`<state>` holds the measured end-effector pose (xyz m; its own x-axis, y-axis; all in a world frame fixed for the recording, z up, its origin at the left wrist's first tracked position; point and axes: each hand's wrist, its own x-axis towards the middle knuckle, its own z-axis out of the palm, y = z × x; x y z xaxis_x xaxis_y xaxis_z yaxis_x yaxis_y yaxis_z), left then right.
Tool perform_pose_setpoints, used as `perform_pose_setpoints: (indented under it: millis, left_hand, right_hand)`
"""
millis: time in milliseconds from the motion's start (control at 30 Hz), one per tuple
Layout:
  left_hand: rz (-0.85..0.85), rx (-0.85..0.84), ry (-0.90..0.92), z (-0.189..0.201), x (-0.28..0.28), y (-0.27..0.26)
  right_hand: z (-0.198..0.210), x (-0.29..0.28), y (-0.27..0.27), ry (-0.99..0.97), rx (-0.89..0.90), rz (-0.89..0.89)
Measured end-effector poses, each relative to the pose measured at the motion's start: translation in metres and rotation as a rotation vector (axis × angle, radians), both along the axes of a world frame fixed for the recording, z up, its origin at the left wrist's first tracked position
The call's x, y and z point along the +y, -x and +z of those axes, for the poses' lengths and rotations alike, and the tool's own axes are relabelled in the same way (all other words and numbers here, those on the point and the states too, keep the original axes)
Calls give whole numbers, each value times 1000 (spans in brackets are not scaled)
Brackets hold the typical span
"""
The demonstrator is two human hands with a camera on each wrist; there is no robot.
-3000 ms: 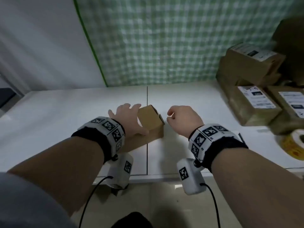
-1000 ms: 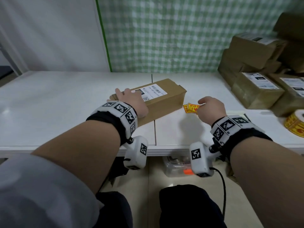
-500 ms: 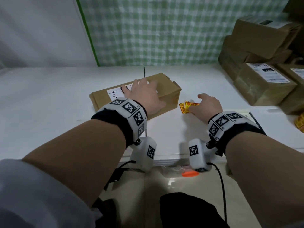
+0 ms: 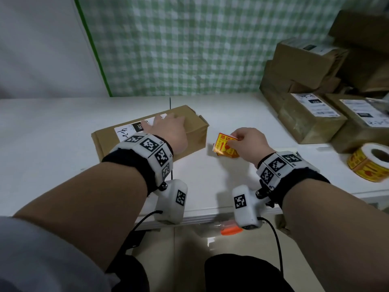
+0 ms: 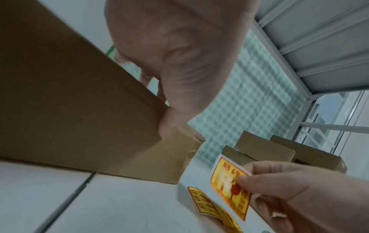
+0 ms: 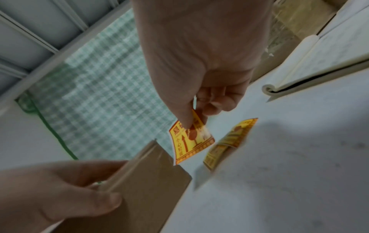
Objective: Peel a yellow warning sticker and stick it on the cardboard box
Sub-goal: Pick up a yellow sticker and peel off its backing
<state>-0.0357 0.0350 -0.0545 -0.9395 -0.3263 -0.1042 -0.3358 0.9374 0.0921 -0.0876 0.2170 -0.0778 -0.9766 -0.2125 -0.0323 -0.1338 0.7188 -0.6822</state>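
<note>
A brown cardboard box (image 4: 189, 131) with a white label lies flat on the white table (image 4: 52, 133). My left hand (image 4: 168, 129) lies across its top, with the thumb (image 5: 171, 124) hooked over the near edge. Just right of the box, my right hand (image 4: 248, 142) pinches a yellow warning sticker (image 4: 223, 142) between thumb and forefinger and holds it tilted above the table. The left wrist view shows that sticker (image 5: 225, 176) on white backing. A second piece of yellow sticker (image 6: 233, 138) lies on the table under it.
Stacked cardboard parcels (image 4: 311, 121) with shipping labels fill the right rear of the table. A roll of yellow stickers (image 4: 370, 163) sits at the right edge. A green checked cloth (image 4: 189, 45) hangs behind. The table's front edge (image 4: 200, 216) is close below my wrists.
My right hand has lifted one sticker off the table, where it lay half a second ago. The left hand stays on the box, which was laid flat earlier.
</note>
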Motion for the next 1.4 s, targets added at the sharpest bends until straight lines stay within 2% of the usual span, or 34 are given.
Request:
perform_pose_setpoints:
  millis: [67,133,200,300,433,700,800,933,1200,1333,1400]
  left_hand:
    - [-23,130,-14,3,0,-6]
    - [-97,338,-195,13,5,-17]
    - [-213,423,-384,25,13,-30]
    - [-288,403,-466,36,22,-46]
    - [-200,405,-558,38,17,-62]
    - [-112,341,-965,42,3,-92]
    - [-106,357,-1019,41,1,-97]
    - [-111,370,-1057,40,0,-102]
    - [-114,368,-1082,40,4,-106]
    - [-145,345,-1020,36,11,-102]
    - [-172,340,-933,37,12,-100]
  right_hand:
    - [12,2,-10,124,-51,43]
    - [23,3,-21,212,-117,96]
    - [31,2,-31,233,-140,145]
    - [38,-2,-44,262,-147,183]
    - [47,-8,-63,280,-137,201]
    - [56,-27,-85,330,-60,144]
    - [57,-33,-93,433,-71,137]
    - [57,-37,-99,456,-19,76]
    - [57,-41,-105,466,-124,203]
    - [56,-33,-105,414,-111,210]
    - [57,-31,-104,382,-87,218]
